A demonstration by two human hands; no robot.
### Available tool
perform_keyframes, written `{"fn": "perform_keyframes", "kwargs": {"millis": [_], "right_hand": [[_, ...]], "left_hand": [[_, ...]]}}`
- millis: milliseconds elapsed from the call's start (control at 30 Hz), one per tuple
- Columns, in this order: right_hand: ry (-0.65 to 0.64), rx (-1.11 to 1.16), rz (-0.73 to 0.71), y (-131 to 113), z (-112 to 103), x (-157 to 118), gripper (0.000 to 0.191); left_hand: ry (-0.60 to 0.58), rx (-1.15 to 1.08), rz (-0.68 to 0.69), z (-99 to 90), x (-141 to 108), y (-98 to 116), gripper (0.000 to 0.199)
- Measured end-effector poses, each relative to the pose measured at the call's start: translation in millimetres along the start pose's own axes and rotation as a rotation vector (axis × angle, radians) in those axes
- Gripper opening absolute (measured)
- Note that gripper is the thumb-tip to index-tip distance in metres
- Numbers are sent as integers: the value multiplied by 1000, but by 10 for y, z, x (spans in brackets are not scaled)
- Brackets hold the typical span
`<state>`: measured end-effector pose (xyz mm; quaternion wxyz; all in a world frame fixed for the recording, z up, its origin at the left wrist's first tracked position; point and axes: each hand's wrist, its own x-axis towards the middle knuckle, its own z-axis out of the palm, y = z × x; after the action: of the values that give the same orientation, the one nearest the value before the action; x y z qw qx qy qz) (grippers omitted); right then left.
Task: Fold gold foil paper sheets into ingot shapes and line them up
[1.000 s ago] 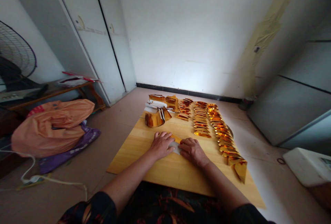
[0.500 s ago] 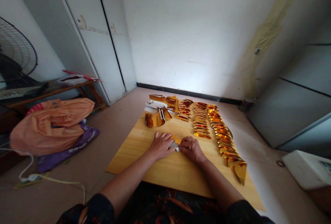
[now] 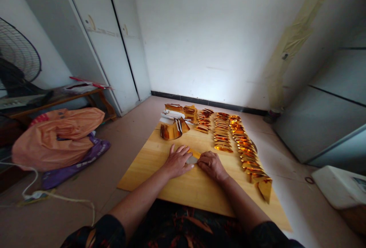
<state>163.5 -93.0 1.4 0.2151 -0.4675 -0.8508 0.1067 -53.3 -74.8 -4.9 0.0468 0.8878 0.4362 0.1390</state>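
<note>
A sheet of gold foil paper [image 3: 192, 160], pale grey on its inner side with a gold strip along the far edge, lies on the wooden board [image 3: 148, 168] between my hands. My left hand [image 3: 177, 161] rests on its left part, palm down with the fingers spread. Fingers bent, my right hand [image 3: 212, 164] pinches the right edge of the sheet. To the right stand rows of folded gold foil pieces [image 3: 223, 133], the longest row [image 3: 248, 158] reaching toward me. Beyond my left hand sits a curved stack of gold sheets [image 3: 170, 131].
White paper rolls [image 3: 173, 115] and more gold foil bundles [image 3: 190, 113] lie at the board's far left. An orange bag [image 3: 57, 141] on a purple one [image 3: 77, 168] is on the floor at left, near a white cable [image 3: 68, 200]. A white box [image 3: 340, 187] stands at right.
A raised light flap of the sheet by my right fingers now lies flat. My hands have hardly shifted.
</note>
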Motion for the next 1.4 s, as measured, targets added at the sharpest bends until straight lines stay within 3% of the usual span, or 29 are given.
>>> {"fn": "perform_keyframes", "kwargs": {"millis": [200,433,733,1133,1400], "right_hand": [[-31,17,115,-19,-15,127,20],[-15,-74,248,-72,81,214,17],[29,-134,278,-80,170,208,14],[69,-130,310,-119,203,188,12],[120,-3,312,-78,213,156,7]], "left_hand": [[57,6,-70,92,53,24,24],[90,9,-98,123,54,61,20],[16,-78,-178,90,99,43,22],[71,-80,-229,111,129,131,16],[90,-70,-237,128,112,148,18]]}}
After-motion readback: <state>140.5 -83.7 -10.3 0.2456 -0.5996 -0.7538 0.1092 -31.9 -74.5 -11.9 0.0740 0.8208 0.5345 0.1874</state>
